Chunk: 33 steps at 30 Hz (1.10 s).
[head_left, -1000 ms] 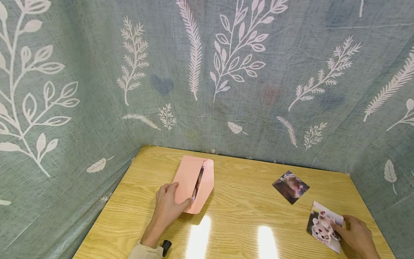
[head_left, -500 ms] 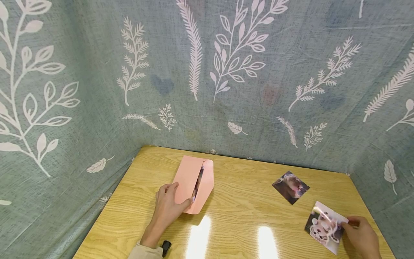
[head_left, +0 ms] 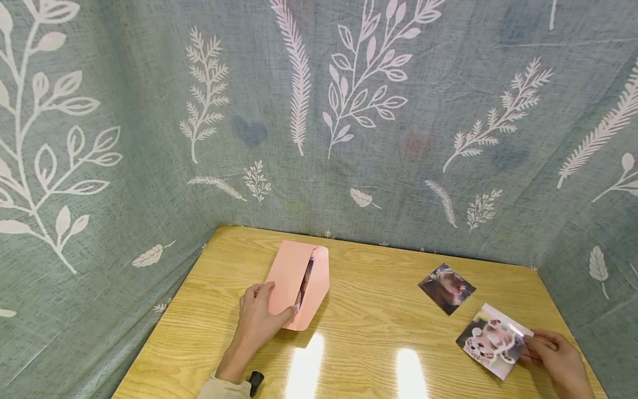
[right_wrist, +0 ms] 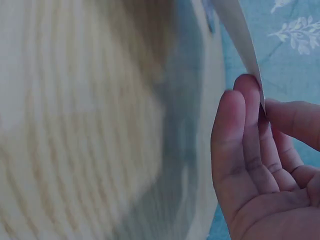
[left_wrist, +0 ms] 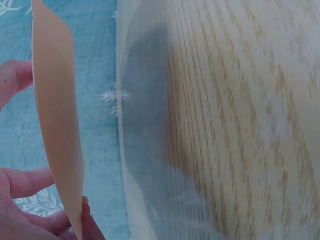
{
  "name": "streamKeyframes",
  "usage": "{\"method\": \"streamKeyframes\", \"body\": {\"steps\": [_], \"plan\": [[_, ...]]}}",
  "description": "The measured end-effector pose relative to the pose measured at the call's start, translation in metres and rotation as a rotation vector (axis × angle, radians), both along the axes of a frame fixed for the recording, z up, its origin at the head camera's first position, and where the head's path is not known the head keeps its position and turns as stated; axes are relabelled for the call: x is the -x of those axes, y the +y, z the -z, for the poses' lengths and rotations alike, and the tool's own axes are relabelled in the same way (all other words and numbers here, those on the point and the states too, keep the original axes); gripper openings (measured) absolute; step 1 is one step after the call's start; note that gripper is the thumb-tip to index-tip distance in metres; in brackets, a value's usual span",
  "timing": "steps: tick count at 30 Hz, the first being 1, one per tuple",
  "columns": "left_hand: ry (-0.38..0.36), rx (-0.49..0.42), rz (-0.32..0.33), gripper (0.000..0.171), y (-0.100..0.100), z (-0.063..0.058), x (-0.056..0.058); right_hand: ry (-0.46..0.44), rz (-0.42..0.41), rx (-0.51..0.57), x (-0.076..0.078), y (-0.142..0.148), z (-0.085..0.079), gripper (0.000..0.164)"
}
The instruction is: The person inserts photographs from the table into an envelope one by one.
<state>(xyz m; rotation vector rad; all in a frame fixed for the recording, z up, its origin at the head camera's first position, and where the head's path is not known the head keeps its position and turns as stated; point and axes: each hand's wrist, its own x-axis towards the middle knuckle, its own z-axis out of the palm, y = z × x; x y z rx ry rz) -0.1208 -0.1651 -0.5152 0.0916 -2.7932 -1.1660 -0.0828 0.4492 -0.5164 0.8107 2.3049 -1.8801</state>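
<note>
A pink envelope [head_left: 289,270] with its flap folded out is held by my left hand [head_left: 261,313], thumb at the opening and fingers on the far side edge. A dark strip of a photo [head_left: 306,277] shows inside the opening. In the left wrist view the envelope [left_wrist: 57,110] appears edge-on, raised off the table between the fingers. My right hand [head_left: 555,357] pinches a photo of a pale, spotted young animal [head_left: 490,341] by its right corner. The right wrist view has this photo [right_wrist: 240,40] edge-on between thumb and fingertips.
A second, dark-toned photo [head_left: 447,289] lies on the wooden table [head_left: 369,310], just behind the held one. Patterned blue-green cloth [head_left: 319,111] hangs along the back and both sides. A small black object [head_left: 256,381] sits at the left sleeve's cuff.
My right hand has turned and shifted the pinched photo left and slightly up, tilting it. The left hand and the envelope stay where they were.
</note>
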Motion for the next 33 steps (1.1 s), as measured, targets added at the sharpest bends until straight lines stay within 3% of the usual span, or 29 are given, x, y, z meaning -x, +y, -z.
{"method": "streamKeyframes", "body": {"steps": [5, 9, 12, 19, 33], "plan": [[-0.004, -0.004, -0.002, 0.088, 0.000, 0.000, 0.000, 0.060, -0.038, 0.129, -0.001, -0.006, -0.008, 0.037], [-0.006, -0.010, -0.002, 0.088, 0.000, 0.000, 0.000, 0.149, -0.049, 0.227, 0.000, -0.017, -0.014, 0.014], [-0.004, -0.009, -0.002, 0.088, 0.000, 0.000, 0.000, 0.214, -0.068, 0.274, 0.004, -0.029, -0.019, 0.014], [0.012, -0.004, 0.001, 0.088, 0.001, 0.000, -0.001, 0.311, -0.134, 0.265, 0.020, -0.064, -0.028, 0.013], [0.000, -0.004, 0.003, 0.087, 0.001, -0.001, 0.000, 0.294, -0.238, 0.187, 0.052, -0.128, -0.032, 0.029]]}}
